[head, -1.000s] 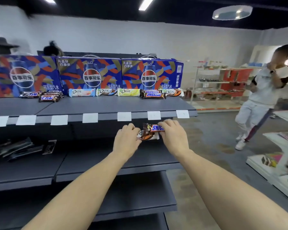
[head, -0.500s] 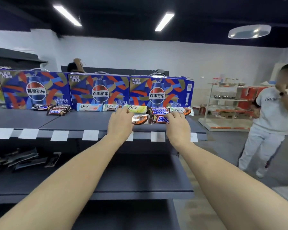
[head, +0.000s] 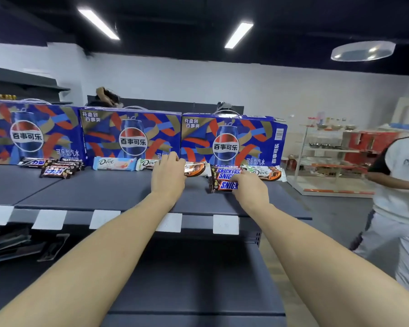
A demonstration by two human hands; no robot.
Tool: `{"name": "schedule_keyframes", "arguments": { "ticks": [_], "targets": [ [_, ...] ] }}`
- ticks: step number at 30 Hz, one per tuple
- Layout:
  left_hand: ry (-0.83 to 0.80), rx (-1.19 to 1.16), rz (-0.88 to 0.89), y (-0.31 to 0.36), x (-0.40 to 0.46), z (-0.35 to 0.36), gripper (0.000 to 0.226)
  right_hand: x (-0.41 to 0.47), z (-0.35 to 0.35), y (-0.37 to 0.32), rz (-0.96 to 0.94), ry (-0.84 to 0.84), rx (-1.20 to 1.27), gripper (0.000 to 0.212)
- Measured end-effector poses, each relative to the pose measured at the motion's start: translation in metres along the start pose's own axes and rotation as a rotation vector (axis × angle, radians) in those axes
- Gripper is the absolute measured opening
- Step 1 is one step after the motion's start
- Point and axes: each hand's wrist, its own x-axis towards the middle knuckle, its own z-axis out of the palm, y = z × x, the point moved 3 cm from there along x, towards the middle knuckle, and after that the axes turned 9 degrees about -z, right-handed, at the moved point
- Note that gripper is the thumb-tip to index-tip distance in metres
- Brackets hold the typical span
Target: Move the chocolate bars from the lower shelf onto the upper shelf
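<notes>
Both my hands are over the upper shelf (head: 118, 192). My left hand (head: 167, 177) holds one end of a white and brown Dove bar (head: 196, 169) in the row of bars. My right hand (head: 249, 187) grips a Snickers bar (head: 223, 185) that lies on the shelf in front of two more Snickers bars (head: 227, 172). Other Dove bars (head: 115, 163) lie to the left and right (head: 267, 173). Dark bars (head: 57, 169) are piled at the far left. The lower shelf (head: 194, 279) below my arms holds dark wrappers (head: 14, 244) at its left.
Three blue Pepsi gift boxes (head: 132, 138) stand along the back of the upper shelf. White price tags (head: 225, 224) line its front edge. A person in white clothes (head: 401, 197) stands at the right. A white rack (head: 328, 159) is beyond.
My hands carried the two bars up from the lower shelf and forward onto the upper shelf, then apart. The Snickers now rests on the shelf and the Dove bar is in the row.
</notes>
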Motion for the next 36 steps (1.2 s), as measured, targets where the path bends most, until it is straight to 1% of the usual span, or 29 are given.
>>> {"name": "schedule_keyframes", "arguments": {
  "ticks": [3, 5, 11, 14, 18, 22, 24, 28, 32, 36],
  "targets": [
    [0.002, -0.010, 0.000, 0.006, 0.009, 0.007, 0.039, 0.016, 0.009, 0.007, -0.017, -0.046, -0.003, 0.027],
    [-0.001, -0.014, 0.000, 0.010, 0.014, 0.011, 0.038, 0.024, 0.014, 0.011, -0.026, -0.047, -0.004, 0.026],
    [-0.021, -0.024, -0.012, 0.020, 0.025, 0.024, 0.040, 0.040, 0.024, 0.017, -0.018, -0.014, 0.074, 0.039],
    [-0.027, -0.024, -0.017, 0.021, 0.027, 0.027, 0.040, 0.044, 0.025, 0.018, 0.000, -0.002, 0.120, 0.039],
    [-0.039, -0.033, -0.019, 0.025, 0.027, 0.028, 0.041, 0.045, 0.024, 0.020, -0.029, 0.011, 0.126, 0.039],
    [-0.055, -0.058, -0.009, 0.036, 0.023, 0.027, 0.042, 0.039, 0.020, 0.025, -0.054, 0.010, 0.136, 0.054],
    [-0.070, -0.068, -0.001, 0.044, 0.019, 0.026, 0.042, 0.036, 0.016, 0.031, -0.047, 0.042, 0.162, 0.057],
    [-0.106, -0.085, 0.024, 0.068, 0.014, 0.027, 0.043, 0.025, 0.004, 0.054, 0.036, 0.115, 0.240, 0.055],
    [-0.110, -0.073, 0.075, 0.108, 0.010, 0.030, 0.039, 0.012, -0.006, 0.097, 0.195, 0.144, 0.271, 0.047],
    [-0.119, -0.112, 0.106, 0.154, 0.006, 0.034, 0.042, -0.002, -0.014, 0.138, 0.272, 0.135, 0.254, 0.042]
  ]
}}
